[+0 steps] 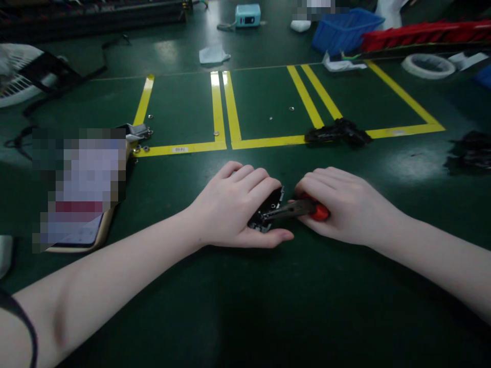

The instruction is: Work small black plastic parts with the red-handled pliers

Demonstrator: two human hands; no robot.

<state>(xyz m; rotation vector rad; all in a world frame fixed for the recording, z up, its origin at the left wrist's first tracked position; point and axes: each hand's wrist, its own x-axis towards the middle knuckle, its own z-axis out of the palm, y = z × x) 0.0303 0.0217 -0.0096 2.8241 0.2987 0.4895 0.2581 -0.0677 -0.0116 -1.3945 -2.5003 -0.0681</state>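
My left hand [240, 207] is closed around a small black part with metal fittings [268, 209], pressing it down on the green table [245, 306]. My right hand [341, 204] grips a screwdriver with a red handle [320, 212]. The screwdriver's dark metal shaft [289, 209] lies nearly level and reaches left into the black part. The two hands almost touch at the middle of the table.
Yellow tape lines [226, 110] mark boxes on the table. Another black part [337, 133] lies on the tape beyond my right hand. A phone [82, 232] rests at left, small washers [217, 133] lie loose, and blue [345, 28] and red bins [422, 33] stand at the far right.
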